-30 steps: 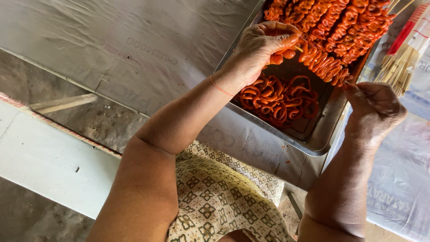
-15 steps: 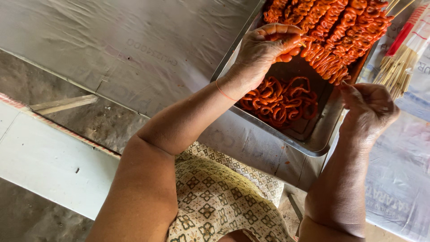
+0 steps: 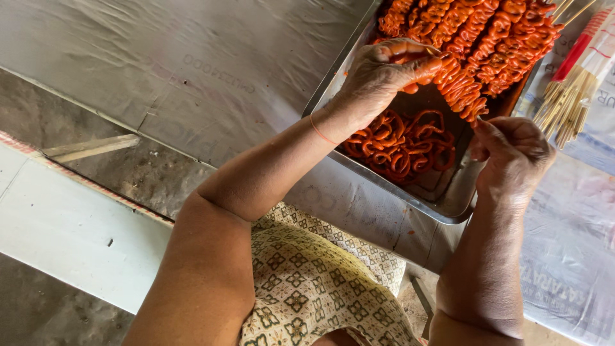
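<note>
The left hand (image 3: 384,74) pinches an orange meat strip (image 3: 419,64) over the shiny metal tray (image 3: 448,198). The right hand (image 3: 512,154) grips its skewer end. Many filled skewers (image 3: 487,32) lie at the far edge; loose orange strips (image 3: 400,144) wait.

Grey sheet, bare sticks and patterned cloth around the work.

A crinkled grey plastic sheet (image 3: 166,57) covers the worktop from 9 to 12 o'clock. A bundle of bare wooden sticks (image 3: 567,106) lies at 2 o'clock, partly under a red-and-white wrapper (image 3: 592,38). A white painted board (image 3: 57,224) runs across at 8 o'clock, with a loose strip of wood (image 3: 90,148) just above it. Patterned cream cloth (image 3: 314,288) fills 6 o'clock.
</note>
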